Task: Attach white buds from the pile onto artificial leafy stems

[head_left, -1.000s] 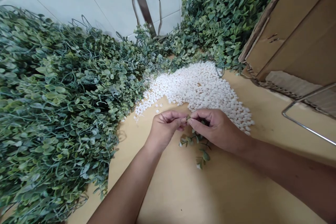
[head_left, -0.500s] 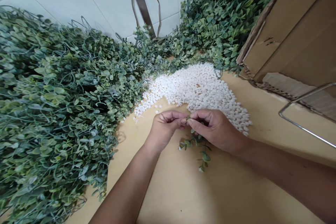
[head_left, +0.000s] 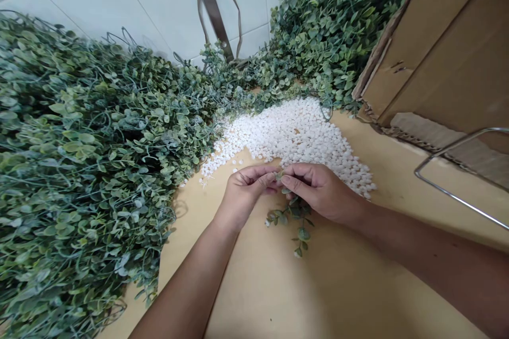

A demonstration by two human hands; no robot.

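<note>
- The left hand pinches with thumb and forefinger at the upper end of a green artificial leaf sprig; its fingertips are close together, nearly meeting those of the other hand.
- The right hand also has thumb and forefinger closed in a pinch on the sprig's upper end; its remaining fingers are mostly hidden.
- The sprig hangs from the two hands above the tan tabletop, leafy branches downward, with small white tips on two of them.
- Between the thumbs, a pale green bit now shows more plainly than half a second ago, and the fingertips look slightly farther apart; exactly what is pinched there is too small to tell.
- The whole scene, hands included, sits a little farther left in view than before, while both hands keep the same pose.
- Just beyond the hands, the heap of small white plastic pieces looks unchanged.
- The left foliage pile and the far foliage pile also look unchanged.
- At right, the cardboard box and bent metal rod have shifted leftward with the view.
</note>
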